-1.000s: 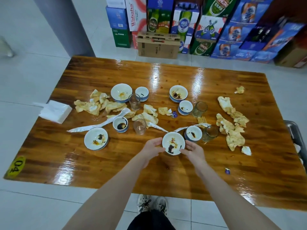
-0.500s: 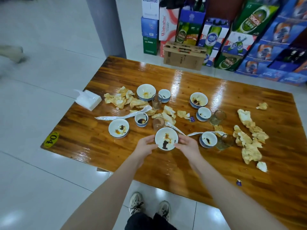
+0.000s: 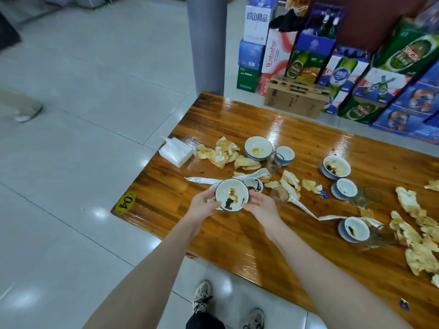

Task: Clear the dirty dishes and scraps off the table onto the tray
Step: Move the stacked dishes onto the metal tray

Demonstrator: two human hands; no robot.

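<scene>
White bowl (image 3: 232,195) is held above the bench (image 3: 237,236) in a two-handed grip; no tray is in view.
The left hand (image 3: 202,206) is curled round the bowl's left rim and the right hand (image 3: 260,206) is closed on its right rim, so each grip is filled by the bowl, which is smeared with dark sauce (image 3: 228,202). Directly beneath the bowl a second dirty dish (image 3: 212,187) is partly hidden; just behind the bowl a small sauce-stained cup (image 3: 254,185) is seen, and to the right of the bowl a glass (image 3: 280,196) stands near. The carry to the tray is judged not yet begun. If the bowl is tipped on the way, sauce could be spilled onto the bench or the floor (image 3: 71,162); if it is lowered carelessly, the hidden dish could be chipped or the glass knocked over.
</scene>
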